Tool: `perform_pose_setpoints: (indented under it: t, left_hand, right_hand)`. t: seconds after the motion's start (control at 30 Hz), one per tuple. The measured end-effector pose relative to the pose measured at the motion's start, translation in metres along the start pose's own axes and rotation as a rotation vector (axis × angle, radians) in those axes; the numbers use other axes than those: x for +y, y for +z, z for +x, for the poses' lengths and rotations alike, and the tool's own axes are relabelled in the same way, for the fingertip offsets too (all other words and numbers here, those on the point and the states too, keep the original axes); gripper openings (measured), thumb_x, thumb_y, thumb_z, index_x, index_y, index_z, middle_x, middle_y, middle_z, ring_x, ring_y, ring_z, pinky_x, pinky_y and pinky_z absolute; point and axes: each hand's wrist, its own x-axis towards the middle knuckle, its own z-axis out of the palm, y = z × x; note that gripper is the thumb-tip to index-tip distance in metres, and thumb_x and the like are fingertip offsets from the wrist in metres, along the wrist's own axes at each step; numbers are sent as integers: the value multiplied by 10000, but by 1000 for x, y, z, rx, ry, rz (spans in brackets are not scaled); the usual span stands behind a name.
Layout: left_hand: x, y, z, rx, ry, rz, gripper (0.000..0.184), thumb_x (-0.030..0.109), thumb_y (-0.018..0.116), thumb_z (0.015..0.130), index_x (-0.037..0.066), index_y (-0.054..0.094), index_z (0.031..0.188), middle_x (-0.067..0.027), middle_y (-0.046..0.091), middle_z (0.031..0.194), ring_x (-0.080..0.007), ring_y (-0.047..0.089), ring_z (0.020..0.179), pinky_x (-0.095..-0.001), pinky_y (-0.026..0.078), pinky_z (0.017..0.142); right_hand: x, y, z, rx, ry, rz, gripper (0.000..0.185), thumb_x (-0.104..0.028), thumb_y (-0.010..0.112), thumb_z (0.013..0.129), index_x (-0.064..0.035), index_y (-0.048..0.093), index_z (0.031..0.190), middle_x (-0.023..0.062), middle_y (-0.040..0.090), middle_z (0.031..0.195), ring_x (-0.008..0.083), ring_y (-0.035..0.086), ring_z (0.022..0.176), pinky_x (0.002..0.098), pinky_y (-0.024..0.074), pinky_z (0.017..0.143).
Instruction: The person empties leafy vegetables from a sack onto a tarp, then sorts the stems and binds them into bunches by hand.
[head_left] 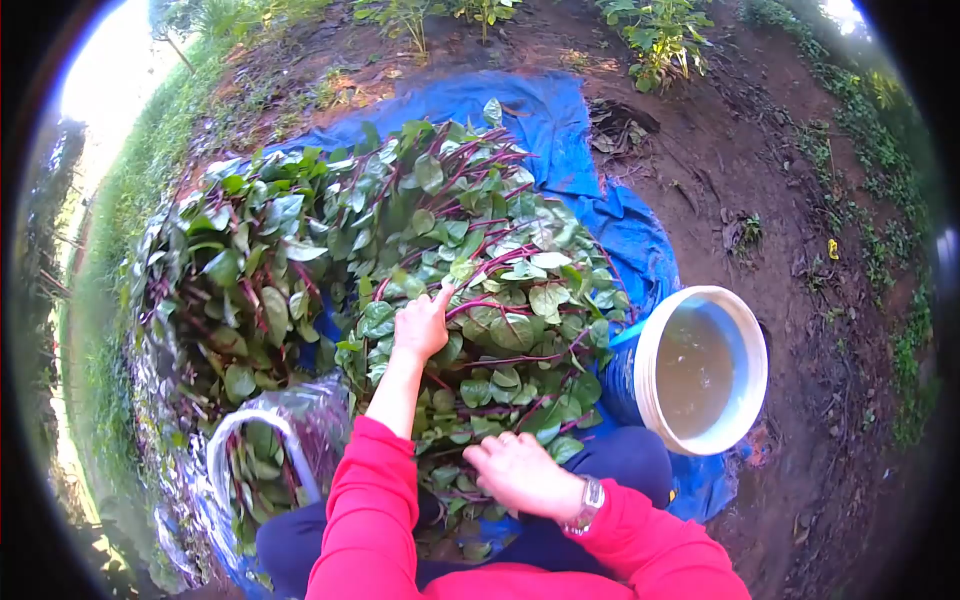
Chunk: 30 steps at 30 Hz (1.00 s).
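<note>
A large heap of leafy greens with purple-red stems [510,330] covers much of the blue tarp. My left hand [423,325] reaches onto the middle of the heap, its fingers closed around a reddish stem near the thumb and forefinger. Closer to my body, my right hand [525,475], with a watch [588,503] on its wrist, hovers over the near edge of the heap. Its fingers are curled, and whether they hold anything is hidden.
A white-rimmed bucket [650,370] of cloudy water stands to the right. At the lower left is a clear plastic bag [320,415] with a pale ring-shaped rim, holding leaves. The blue tarp [550,110] lies on brown soil, with plants beyond.
</note>
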Motion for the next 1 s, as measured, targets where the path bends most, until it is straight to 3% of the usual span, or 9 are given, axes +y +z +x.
perform_pose_setpoints:
  t: [0.23, 0.27, 0.4, 0.53, 0.57, 0.67, 0.77, 0.9, 1.0]
  left_hand:
    - [1, -5, -123, -69, -60, -33, 819, 45, 631, 675, 323, 298, 1370, -136, 515, 1051, -320, 542, 972, -471, 450, 786]
    - [-4, 6, -129, -221, -114, -102, 917, 91, 686, 639, 366, 235, 1390, -142, 405, 1288, -343, 446, 1151, -535, 379, 915]
    - [9, -15, -138, -513, -264, -40, 966, 179, 725, 605, 388, 207, 1394, -120, 168, 1478, -399, 249, 1314, -643, 206, 1019]
    - [27, -27, -131, -118, -244, -110, 448, 92, 617, 677, 193, 593, 1112, -111, 451, 1272, -335, 381, 1224, -589, 355, 905]
    - [36, -24, -120, 135, -192, -151, 283, 75, 608, 672, 136, 639, 947, -76, 553, 1100, -265, 497, 1090, -473, 441, 795]
    - [83, -35, -84, 239, -129, -227, 124, 82, 567, 712, 106, 646, 804, -110, 635, 862, -302, 613, 805, -399, 501, 694]
    - [119, 8, -44, 79, -228, -149, 131, 160, 539, 752, 85, 645, 738, -126, 637, 723, -311, 628, 685, -415, 512, 654]
    - [148, 58, -24, 51, -276, -96, 259, 231, 541, 811, 95, 596, 1023, -110, 587, 1057, -274, 537, 1005, -444, 461, 761]
    - [148, 73, -14, 90, -278, -23, 308, 341, 563, 819, 107, 605, 1013, -96, 607, 998, -268, 543, 965, -455, 413, 822]
  right_hand:
    - [23, 58, -21, -102, 74, -175, 285, -127, 562, 746, -66, 545, 1024, 102, 590, 978, 265, 583, 940, 442, 462, 737]
    - [29, 60, -25, -154, 85, -170, 278, -142, 561, 754, -62, 550, 1020, 108, 598, 983, 271, 593, 939, 443, 464, 746]
    - [56, 46, -51, -195, 170, -197, 262, -194, 578, 761, -55, 566, 983, 130, 614, 961, 296, 618, 905, 443, 489, 730]
    - [89, 33, -68, 88, 276, -207, 246, -196, 608, 744, -57, 564, 943, 117, 604, 889, 294, 610, 878, 450, 495, 701]
    - [92, 31, -69, 140, 313, -224, 238, -190, 603, 746, -59, 564, 941, 113, 601, 875, 292, 607, 875, 452, 495, 697]
    - [97, 39, -65, 119, 358, -181, 229, -187, 597, 748, -62, 561, 936, 113, 603, 886, 296, 612, 863, 453, 493, 691]
    - [88, 43, -57, 160, 273, -136, 264, -220, 625, 738, -65, 555, 940, 116, 605, 870, 295, 619, 845, 445, 501, 683]
    - [90, 39, -50, 133, 302, -123, 282, -236, 646, 734, -81, 551, 950, 103, 602, 878, 279, 618, 858, 428, 505, 686]
    - [93, 33, -49, 140, 335, -131, 304, -252, 655, 738, -77, 548, 962, 99, 601, 881, 275, 615, 865, 425, 505, 688]
